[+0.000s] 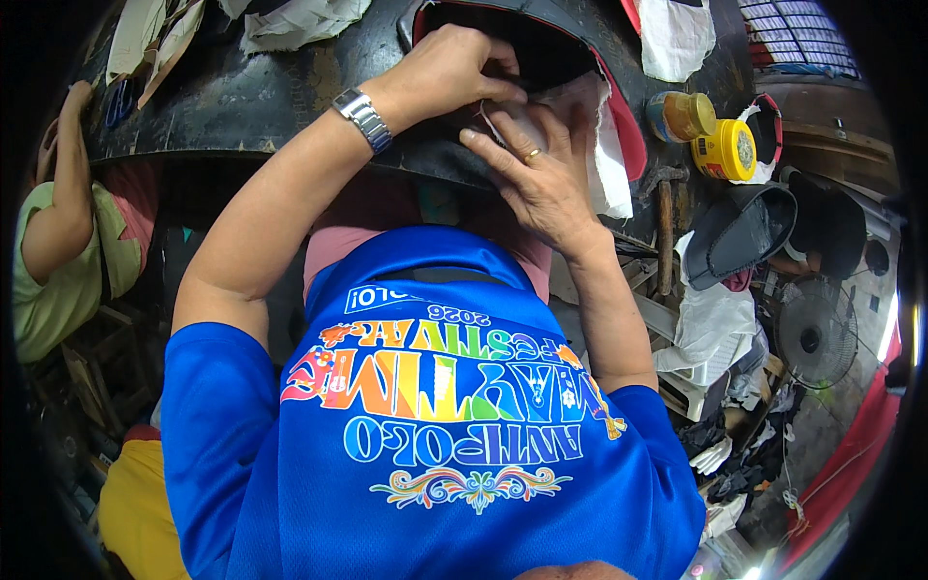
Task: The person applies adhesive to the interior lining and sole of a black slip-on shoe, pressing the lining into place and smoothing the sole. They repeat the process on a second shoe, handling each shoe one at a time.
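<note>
Left hand (449,72) and right hand (541,174) meet at the near edge of the dark workbench (251,97), fingers pinched narrowly on a white cloth piece (599,145) beside a black-and-red shoe upper (541,43). Room is tight: a hammer (665,222) and two yellow cans (706,130) crowd the right side, one can (727,150) uncovered, contents indistinct.

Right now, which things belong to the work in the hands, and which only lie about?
In hand: left hand and right hand press white lining on the black and red piece.
Lying about: yellow tins, hammer, black sole, fan.
</note>
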A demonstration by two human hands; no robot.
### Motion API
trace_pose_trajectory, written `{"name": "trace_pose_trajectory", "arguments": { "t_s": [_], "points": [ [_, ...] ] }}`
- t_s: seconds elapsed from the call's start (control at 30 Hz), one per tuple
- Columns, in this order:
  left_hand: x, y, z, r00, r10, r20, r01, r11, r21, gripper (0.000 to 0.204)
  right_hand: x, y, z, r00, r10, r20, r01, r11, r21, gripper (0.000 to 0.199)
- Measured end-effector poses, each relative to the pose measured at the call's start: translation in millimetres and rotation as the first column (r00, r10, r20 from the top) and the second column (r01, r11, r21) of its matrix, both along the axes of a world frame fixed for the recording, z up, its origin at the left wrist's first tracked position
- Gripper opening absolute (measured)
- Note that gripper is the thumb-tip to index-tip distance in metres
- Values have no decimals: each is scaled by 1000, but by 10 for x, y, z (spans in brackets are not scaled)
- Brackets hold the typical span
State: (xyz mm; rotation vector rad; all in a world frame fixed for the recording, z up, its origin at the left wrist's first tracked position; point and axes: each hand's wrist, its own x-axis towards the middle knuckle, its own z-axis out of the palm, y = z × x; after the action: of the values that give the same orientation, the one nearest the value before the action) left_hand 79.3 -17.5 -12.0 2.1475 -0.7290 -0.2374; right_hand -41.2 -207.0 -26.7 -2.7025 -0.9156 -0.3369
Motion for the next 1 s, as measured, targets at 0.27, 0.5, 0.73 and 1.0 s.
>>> {"name": "trace_pose_trajectory", "arguments": {
  "t_s": [0.27, 0.5, 0.73, 1.0],
  "points": [
    [-66, 174, -47, 983, -156, 97, 163, 984, -74, 54, 20, 45, 336, 971, 187, -148, -95, 871, 482, 37],
    [-237, 219, -184, 890, 59, 452, 36, 980, -198, 42, 474, 156, 329, 936, -324, -136, 350, 893, 284, 45],
    [-420, 339, -250, 947, 157, 282, -105, 976, -190, 36, 464, 70, 260, 912, -313, -266, 395, 847, 357, 33],
    [-399, 316, -297, 878, 94, 470, -70, 995, -68, 33, 483, 18, 283, 928, -238, -286, 331, 880, 342, 19]
  ]
}}
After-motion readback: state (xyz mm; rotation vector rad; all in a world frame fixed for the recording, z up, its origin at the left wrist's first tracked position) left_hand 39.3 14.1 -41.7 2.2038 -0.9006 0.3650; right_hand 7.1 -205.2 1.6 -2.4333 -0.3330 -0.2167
